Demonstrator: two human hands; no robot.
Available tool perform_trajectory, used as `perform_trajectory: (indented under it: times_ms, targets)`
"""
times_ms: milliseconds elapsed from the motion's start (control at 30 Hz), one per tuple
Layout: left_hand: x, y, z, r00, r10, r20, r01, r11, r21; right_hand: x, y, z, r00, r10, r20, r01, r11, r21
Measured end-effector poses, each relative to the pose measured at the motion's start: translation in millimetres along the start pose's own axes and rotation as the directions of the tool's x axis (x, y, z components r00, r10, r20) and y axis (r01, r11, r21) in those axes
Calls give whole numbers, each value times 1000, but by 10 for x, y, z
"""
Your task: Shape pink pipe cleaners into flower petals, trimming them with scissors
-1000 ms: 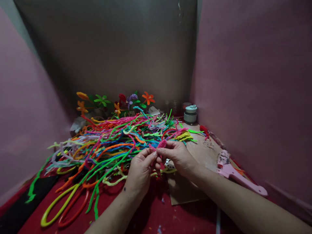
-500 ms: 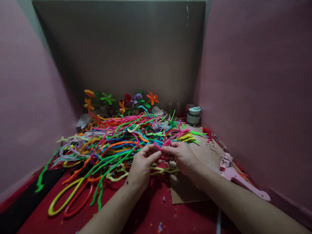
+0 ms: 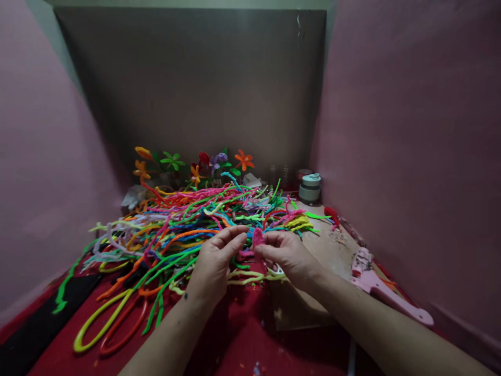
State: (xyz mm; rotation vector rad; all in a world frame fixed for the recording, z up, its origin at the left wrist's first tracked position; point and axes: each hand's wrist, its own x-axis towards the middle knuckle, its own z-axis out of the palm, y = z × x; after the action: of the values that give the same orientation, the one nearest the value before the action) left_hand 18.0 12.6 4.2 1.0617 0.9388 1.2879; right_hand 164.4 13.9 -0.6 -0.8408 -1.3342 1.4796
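My right hand [image 3: 290, 257] pinches a folded pink pipe cleaner [image 3: 258, 237] between thumb and forefinger, and its looped end stands upright above the fingertips. To the left of it, my left hand [image 3: 216, 257] is apart from the pink piece, its thumb and forefinger slightly spread with nothing visible between them. Behind and beside both hands spreads a large heap of coloured pipe cleaners [image 3: 183, 209]. Some pale yellow pipe cleaners [image 3: 245, 277] lie just below the fingers.
Pipe-cleaner flowers [image 3: 245, 159] stand along the back. A lidded jar [image 3: 310, 189] is at the right rear. Brown cardboard [image 3: 331, 243] lies on the red cloth [image 3: 242, 339], with a pink plastic tool [image 3: 385, 292] at the right. Pink walls [image 3: 410, 130] rise on both sides.
The left hand has let go of the pink pipe cleaner and moved left, away from the right hand. The pink piece now points upright in the right fingers.
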Motion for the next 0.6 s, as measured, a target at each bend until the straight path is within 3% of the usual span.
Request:
perform_trajectory:
  times_ms: [133, 400, 500, 600]
  targets:
    - [-3, 1, -29, 991, -50, 122, 48, 999, 20, -27, -12, -7, 995, 61, 76, -55, 995, -80]
    - [2, 75, -64, 987, -67, 149, 41, 984, 173, -39, -64, -2, 989, 120, 89, -108, 985, -131]
    - [-39, 112, -32, 993, 17, 120, -63, 918, 392, -49, -66, 7, 984, 154, 86, -142, 981, -135]
    - [-72, 75, -15, 964, 222, 144, -263, 755, 600, -46, -48, 6, 983, 161, 89, -148, 979, -138]
